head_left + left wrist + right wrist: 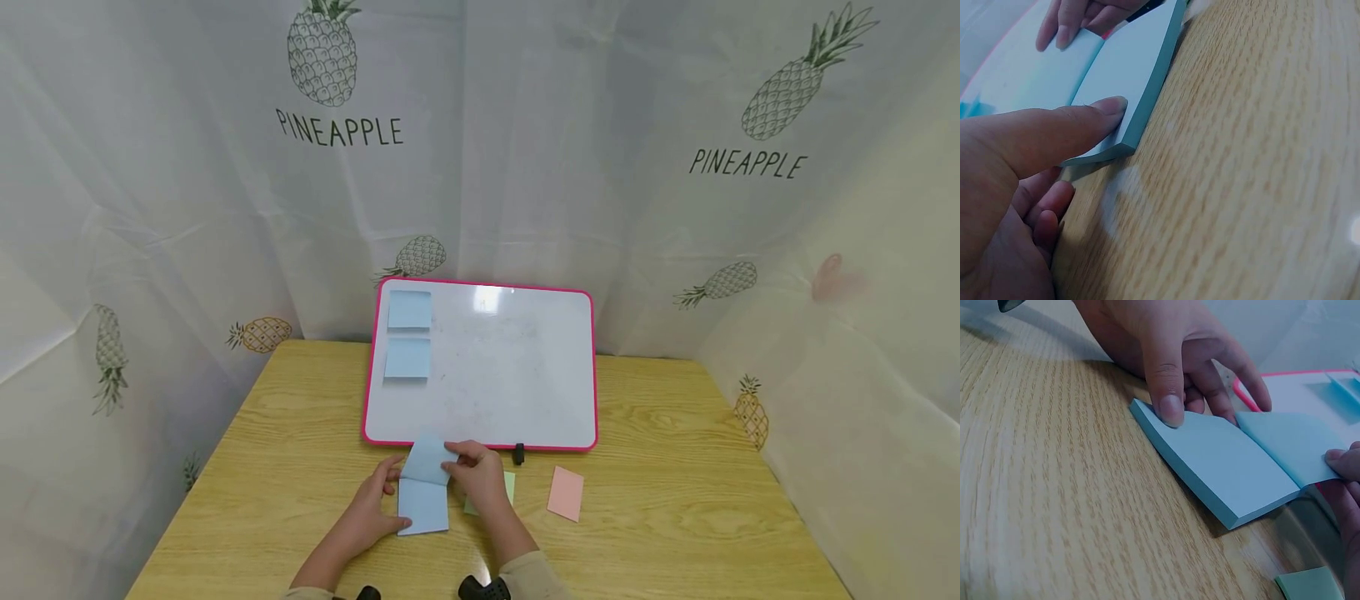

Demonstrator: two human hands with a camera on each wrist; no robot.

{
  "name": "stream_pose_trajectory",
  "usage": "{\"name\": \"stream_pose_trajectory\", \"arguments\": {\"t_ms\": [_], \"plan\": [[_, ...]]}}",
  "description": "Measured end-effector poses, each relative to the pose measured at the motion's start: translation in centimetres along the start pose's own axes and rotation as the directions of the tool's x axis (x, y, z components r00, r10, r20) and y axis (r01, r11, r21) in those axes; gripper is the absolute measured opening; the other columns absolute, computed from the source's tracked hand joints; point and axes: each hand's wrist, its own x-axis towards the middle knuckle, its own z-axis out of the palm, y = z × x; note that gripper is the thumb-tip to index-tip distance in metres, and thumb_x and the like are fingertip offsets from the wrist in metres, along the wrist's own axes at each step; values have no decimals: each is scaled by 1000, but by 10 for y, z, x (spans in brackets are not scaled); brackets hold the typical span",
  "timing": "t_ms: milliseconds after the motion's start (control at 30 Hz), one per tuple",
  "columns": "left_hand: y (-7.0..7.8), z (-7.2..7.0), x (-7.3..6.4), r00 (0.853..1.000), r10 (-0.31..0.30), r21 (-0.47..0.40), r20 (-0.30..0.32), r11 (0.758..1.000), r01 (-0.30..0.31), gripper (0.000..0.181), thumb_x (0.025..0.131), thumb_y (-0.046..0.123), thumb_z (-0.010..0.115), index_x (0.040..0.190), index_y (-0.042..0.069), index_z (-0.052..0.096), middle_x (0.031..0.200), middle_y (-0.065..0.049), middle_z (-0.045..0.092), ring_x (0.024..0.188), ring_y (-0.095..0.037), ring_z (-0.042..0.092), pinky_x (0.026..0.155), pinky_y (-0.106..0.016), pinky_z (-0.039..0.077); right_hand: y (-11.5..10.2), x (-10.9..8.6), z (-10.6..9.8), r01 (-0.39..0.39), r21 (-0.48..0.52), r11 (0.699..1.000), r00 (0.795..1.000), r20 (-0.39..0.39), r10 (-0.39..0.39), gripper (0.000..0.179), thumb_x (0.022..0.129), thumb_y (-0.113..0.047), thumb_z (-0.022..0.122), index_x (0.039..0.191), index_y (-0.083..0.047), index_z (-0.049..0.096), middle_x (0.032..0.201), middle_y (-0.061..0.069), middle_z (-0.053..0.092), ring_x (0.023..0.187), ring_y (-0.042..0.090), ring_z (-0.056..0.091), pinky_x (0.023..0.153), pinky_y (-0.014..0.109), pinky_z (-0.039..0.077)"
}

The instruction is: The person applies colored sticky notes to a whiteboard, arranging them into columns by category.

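A blue sticky note pad (423,507) lies on the table just in front of the whiteboard, its top sheet (426,461) folded up and away from me. My left hand (365,512) holds the pad's left side, its thumb (1109,107) pressing on the near corner and other fingers along the edge. The lifted sheet's right edge is pinched by my right hand (482,477) between thumb and fingers. The sheet's far edge still joins the pad at the fold. Part of a green pad (510,485) is hidden behind my right hand.
A pink-framed whiteboard (517,367) leans at the back, with an upper blue note (409,310) and a lower blue note (407,358) on its left. A pink pad (566,493) lies to the right. A small black object (519,454) sits at the board's lower edge.
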Motion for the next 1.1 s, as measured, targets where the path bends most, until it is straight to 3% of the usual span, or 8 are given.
{"name": "stream_pose_trajectory", "arguments": {"t_ms": [133, 233, 533, 667, 900, 1000, 1100], "plan": [[1, 0, 0, 1000, 23, -2, -3, 1000, -23, 97, 68, 8, 89, 146, 8, 31, 122, -7, 53, 100, -22, 43, 86, -37, 42, -24, -6, -2, -12, 6, 1000, 1000, -11, 12, 25, 77, 10, 75, 102, 7, 73, 92, 21, 67, 72, 10, 54, 63, 16, 48], [0, 0, 0, 999, 39, -3, -8, 999, -39, 97, 67, 7, 89, 146, 8, 32, 120, -6, 54, 99, -21, 43, 86, -36, 41, -26, -6, -2, -30, 12, 999, 999, -18, 30, 25, 78, 10, 75, 102, 6, 73, 96, 20, 68, 73, 12, 56, 64, 16, 49], [-2, 1, 1, 999, 22, 19, -23, 1000, -22, 97, 68, 9, 89, 146, 9, 32, 122, -3, 54, 99, -19, 43, 86, -35, 42, -23, 3, -5, 25, 48, 999, 999, -41, -23, 26, 77, 11, 75, 102, 9, 72, 93, 19, 68, 70, 6, 56, 63, 16, 50], [-3, 2, 1, 999, 33, 27, -22, 999, -32, 98, 68, 9, 89, 147, 9, 31, 122, -1, 54, 99, -19, 44, 86, -35, 42, -27, 9, -11, 28, 60, 998, 999, -18, -27, 27, 78, 9, 75, 105, 8, 72, 86, 16, 66, 70, 7, 55, 62, 16, 49], [-3, 1, 0, 998, 67, 57, -9, 996, -67, 84, 68, 10, 89, 140, 6, 45, 121, -4, 56, 101, -20, 48, 88, -35, 44, -30, 18, -18, -63, 113, 992, 995, 79, 54, 33, 80, 5, 76, 112, 2, 71, 75, 2, 62, 71, 9, 60, 65, 21, 51], [0, -1, -1, 996, 84, 82, 9, 993, -84, 78, 69, 12, 88, 137, 7, 50, 123, -5, 56, 103, -21, 49, 90, -36, 45, -34, 21, -19, -42, 91, 995, 996, 85, 34, 33, 79, 4, 77, 111, 2, 71, 75, 0, 61, 72, 8, 61, 65, 20, 51], [7, -4, -2, 998, 62, 78, 14, 995, -63, 73, 72, 12, 87, 136, 8, 52, 124, -6, 57, 104, -22, 50, 90, -40, 45, -38, 24, -19, 9, 47, 999, 997, 81, -12, 31, 80, 3, 77, 111, 3, 71, 79, 2, 61, 73, 7, 60, 63, 20, 50]]}}
